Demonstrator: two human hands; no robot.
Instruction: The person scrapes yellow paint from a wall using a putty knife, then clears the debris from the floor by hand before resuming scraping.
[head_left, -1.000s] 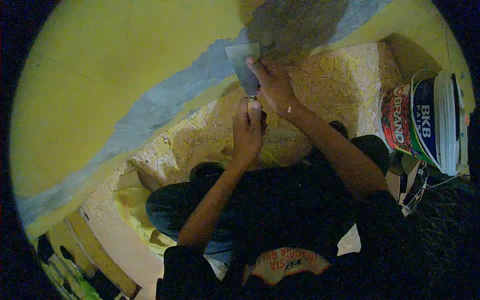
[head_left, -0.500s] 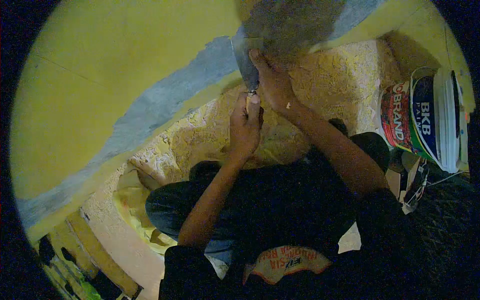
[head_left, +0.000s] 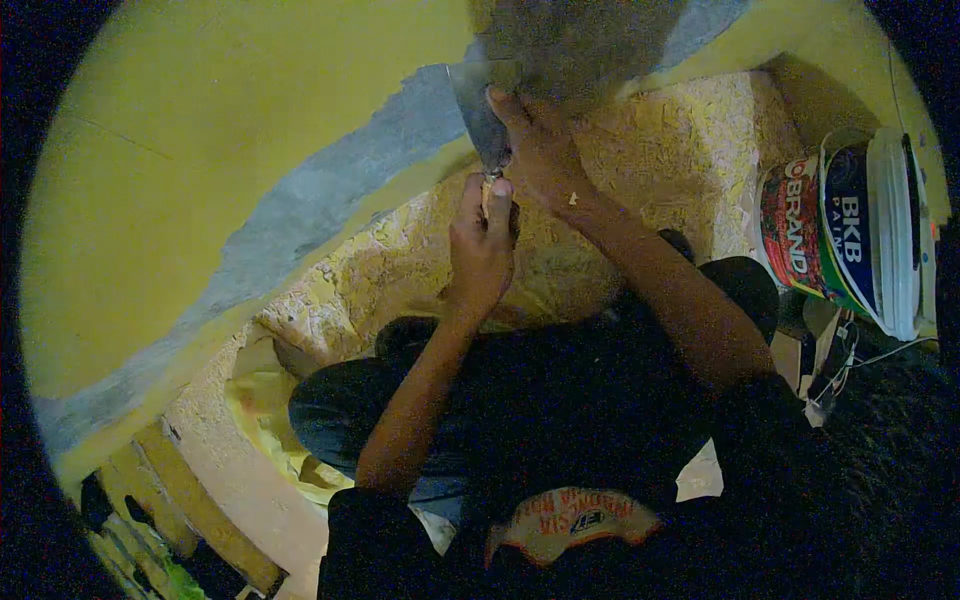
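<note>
A putty knife [head_left: 478, 122] with a wide metal blade and a light handle is pressed up to the wall, its blade edge over the bared grey strip [head_left: 320, 195]. Wrapped round the handle is my left hand [head_left: 482, 245], thumb along the top. My right hand [head_left: 545, 150] grips the side of the blade, its thumb on the metal; the other fingers are mostly hidden in shadow. Yellow paint [head_left: 170, 190] covers the wall on both sides of the grey strip. A small pale flake sticks to my right wrist.
Paint flakes litter the floor [head_left: 670, 140] below the wall. On the right a paint bucket [head_left: 845, 225] lies near my knee, with a thin cable [head_left: 845, 355] beside it. Crumpled yellow sheeting [head_left: 265, 410] and wooden slats [head_left: 190, 500] are at the left.
Both hands and the putty knife have shifted slightly up and to the left along the wall. The grip of each hand looks the same.
</note>
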